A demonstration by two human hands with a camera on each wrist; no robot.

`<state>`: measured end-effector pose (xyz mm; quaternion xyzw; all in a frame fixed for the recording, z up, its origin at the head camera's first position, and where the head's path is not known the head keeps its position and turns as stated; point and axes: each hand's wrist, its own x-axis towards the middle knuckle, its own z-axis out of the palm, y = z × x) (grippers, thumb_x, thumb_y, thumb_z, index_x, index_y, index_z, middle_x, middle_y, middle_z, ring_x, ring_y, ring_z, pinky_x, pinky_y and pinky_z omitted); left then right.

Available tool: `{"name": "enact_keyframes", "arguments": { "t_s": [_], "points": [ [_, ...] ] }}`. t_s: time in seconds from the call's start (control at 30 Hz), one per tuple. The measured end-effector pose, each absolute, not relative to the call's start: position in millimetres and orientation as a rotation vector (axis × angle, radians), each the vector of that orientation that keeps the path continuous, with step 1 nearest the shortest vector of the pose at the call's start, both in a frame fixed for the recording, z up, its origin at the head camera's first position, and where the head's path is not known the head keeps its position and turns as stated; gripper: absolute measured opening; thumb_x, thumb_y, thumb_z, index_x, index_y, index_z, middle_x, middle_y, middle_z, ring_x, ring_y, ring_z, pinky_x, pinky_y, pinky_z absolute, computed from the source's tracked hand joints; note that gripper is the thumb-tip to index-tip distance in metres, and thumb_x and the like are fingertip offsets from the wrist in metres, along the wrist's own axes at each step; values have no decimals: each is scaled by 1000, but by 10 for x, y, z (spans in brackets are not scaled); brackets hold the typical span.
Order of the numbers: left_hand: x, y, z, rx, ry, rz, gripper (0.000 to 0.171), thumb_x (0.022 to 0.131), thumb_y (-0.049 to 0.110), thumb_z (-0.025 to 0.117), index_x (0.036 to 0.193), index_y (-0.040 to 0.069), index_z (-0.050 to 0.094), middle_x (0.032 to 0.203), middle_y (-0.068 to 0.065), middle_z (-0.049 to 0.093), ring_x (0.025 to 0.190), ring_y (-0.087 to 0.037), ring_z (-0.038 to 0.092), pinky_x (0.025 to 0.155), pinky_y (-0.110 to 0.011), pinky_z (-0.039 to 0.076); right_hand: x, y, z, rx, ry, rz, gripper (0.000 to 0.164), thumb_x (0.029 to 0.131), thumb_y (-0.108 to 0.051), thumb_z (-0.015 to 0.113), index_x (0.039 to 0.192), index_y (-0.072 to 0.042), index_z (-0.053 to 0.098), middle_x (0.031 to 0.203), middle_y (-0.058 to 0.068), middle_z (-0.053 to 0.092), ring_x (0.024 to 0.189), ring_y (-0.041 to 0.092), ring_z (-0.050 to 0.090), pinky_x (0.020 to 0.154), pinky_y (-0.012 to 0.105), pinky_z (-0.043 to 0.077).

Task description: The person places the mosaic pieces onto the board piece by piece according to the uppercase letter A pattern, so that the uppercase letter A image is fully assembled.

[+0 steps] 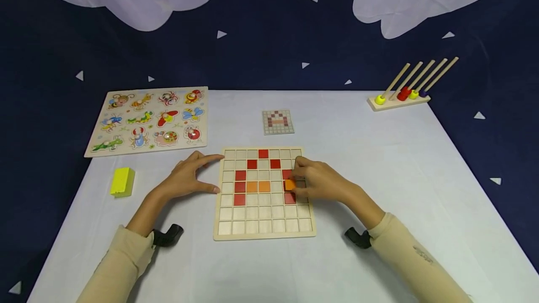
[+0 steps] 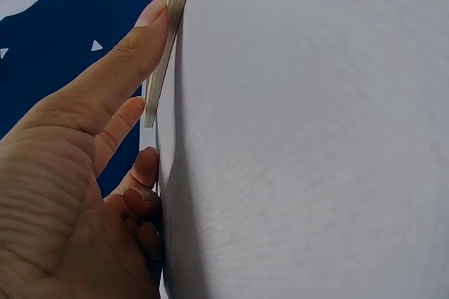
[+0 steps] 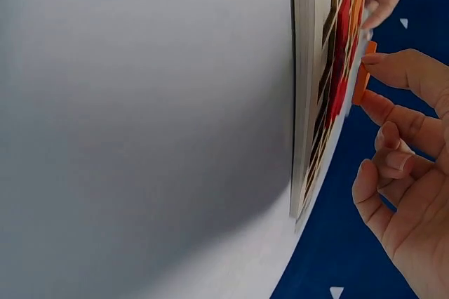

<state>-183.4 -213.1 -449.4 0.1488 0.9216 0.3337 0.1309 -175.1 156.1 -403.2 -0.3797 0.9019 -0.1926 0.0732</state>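
Note:
A wooden grid board lies on the table with red tiles and two orange tiles set in its squares. Between thumb and index finger, my right hand pinches another orange tile above the board's right side. In the right wrist view that orange tile is tilted on edge and raised off the grid. My left hand touches the board's left edge with spread thumb and index fingertip; the left wrist view shows the thumb against the board's side.
Behind the board lies a small pattern card. An insect puzzle board is at the back left, with a yellow block in front of it. A peg stand with beads stands at the back right, near the table's far edge.

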Motion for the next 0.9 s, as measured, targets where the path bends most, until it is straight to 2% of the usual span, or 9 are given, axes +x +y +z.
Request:
{"name": "enact_keyframes", "arguments": {
  "t_s": [0.37,0.9],
  "points": [
    [-1839,-2108,-4499,442,2678,967,92,65,42,92,146,28,51,103,-6,47,92,-21,41,80,-36,33,-1786,1352,-4074,-1130,2703,-549,20,83,-20,78,99,-7,75,91,0,52,75,10,47,70,25,43],
    [-1821,-2104,-4503,445,2692,978,90,65,42,91,145,27,51,104,-6,48,91,-21,42,79,-35,33,-1738,1287,-4117,-1194,2744,-478,18,85,-22,80,95,-10,72,91,-1,53,72,8,48,71,28,47]
  ]
}}
